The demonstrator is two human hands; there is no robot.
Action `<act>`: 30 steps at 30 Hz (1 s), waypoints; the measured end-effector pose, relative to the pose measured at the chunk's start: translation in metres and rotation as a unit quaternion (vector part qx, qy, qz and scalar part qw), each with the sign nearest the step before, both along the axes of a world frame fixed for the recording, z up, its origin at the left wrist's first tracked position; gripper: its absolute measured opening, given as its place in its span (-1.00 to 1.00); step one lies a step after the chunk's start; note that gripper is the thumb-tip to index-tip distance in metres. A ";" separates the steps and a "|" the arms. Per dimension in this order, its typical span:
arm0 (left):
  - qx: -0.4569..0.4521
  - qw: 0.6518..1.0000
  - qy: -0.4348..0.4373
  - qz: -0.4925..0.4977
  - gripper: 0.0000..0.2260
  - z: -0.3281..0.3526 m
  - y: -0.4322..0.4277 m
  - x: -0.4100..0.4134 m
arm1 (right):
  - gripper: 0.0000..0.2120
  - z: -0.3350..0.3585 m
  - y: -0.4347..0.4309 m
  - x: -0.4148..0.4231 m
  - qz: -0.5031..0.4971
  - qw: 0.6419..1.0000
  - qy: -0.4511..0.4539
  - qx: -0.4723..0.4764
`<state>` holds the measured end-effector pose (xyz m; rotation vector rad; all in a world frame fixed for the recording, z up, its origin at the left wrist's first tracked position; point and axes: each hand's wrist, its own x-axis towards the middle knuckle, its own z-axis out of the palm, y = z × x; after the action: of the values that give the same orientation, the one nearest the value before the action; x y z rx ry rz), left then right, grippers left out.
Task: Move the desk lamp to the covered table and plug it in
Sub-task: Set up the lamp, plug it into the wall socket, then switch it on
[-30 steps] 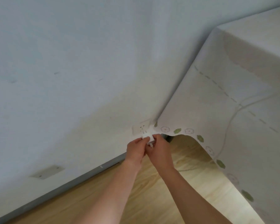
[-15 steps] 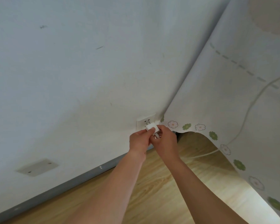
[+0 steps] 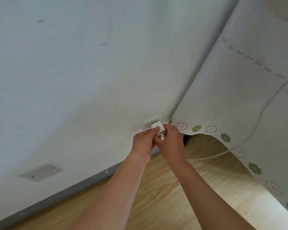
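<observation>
A small white plug adapter (image 3: 157, 126) is pressed against the white wall socket (image 3: 147, 125) low on the wall. My left hand (image 3: 144, 143) and my right hand (image 3: 170, 141) both pinch the adapter from either side. A thin white cord (image 3: 249, 135) runs from under my right hand across the floor and up the side of the covered table. The table's cloth (image 3: 231, 90), white with a flower border, hangs at the right. The lamp itself is out of view.
A pale wall fills the upper left, with a blank cover plate (image 3: 41, 171) low down and a grey skirting board (image 3: 70, 193) below. Wooden floor (image 3: 164, 196) lies under my arms. A dark table leg (image 3: 186, 140) shows behind the cloth's edge.
The view has moved closer and lower toward the socket. Both hands have pushed the adapter from just below the socket up onto its face.
</observation>
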<state>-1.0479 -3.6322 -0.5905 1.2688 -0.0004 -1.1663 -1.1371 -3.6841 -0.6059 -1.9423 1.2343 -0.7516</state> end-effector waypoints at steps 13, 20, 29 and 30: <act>0.001 0.999 0.035 -0.015 -0.78 0.008 -0.008 0.019 | -0.68 0.009 -0.001 0.018 -0.044 0.998 0.044 0.006; 0.007 0.998 0.058 -0.016 -0.81 0.008 -0.009 0.019 | -0.65 0.010 0.002 0.023 -0.065 0.997 0.050 0.011; 0.016 0.994 0.109 0.016 -0.80 0.024 -0.008 0.010 | -0.63 0.026 -0.001 0.015 -0.008 0.995 0.059 0.086; 0.019 0.994 0.109 0.013 -0.79 0.030 -0.006 0.011 | -0.56 0.031 0.001 0.012 0.008 0.993 0.067 0.095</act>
<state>-1.0371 -3.6381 -0.5603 1.1647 0.1997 -1.2819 -1.1252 -3.6835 -0.5748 -1.8679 1.3184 -0.4826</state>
